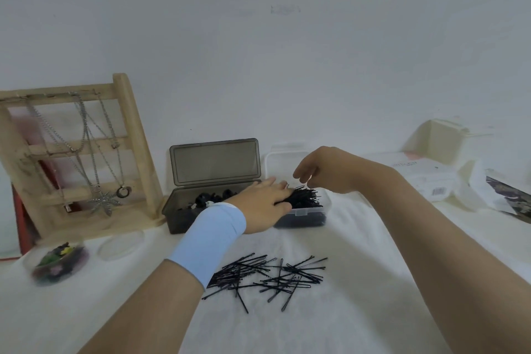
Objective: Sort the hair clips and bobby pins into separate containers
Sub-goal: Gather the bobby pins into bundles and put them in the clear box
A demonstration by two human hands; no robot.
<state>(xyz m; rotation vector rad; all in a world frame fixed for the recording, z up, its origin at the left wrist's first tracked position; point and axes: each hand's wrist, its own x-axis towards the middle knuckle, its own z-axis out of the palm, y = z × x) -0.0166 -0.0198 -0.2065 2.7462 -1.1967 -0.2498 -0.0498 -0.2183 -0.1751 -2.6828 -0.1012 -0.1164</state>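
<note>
The left arm [138, 310] and right arm [431, 238] reach forward, bare. The left grip [264, 201] lies low, palm down, fingers stretched flat ahead, a pale blue band [212, 236] round its wrist. The right grip [327, 169] hangs higher, wrist bent, fingers curled downward, tips close together.

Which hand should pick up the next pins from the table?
Probably right. The right hand hovers above the clear box, while the left hand rests on the boxed pins. The loose pins lie near both arms.
</note>
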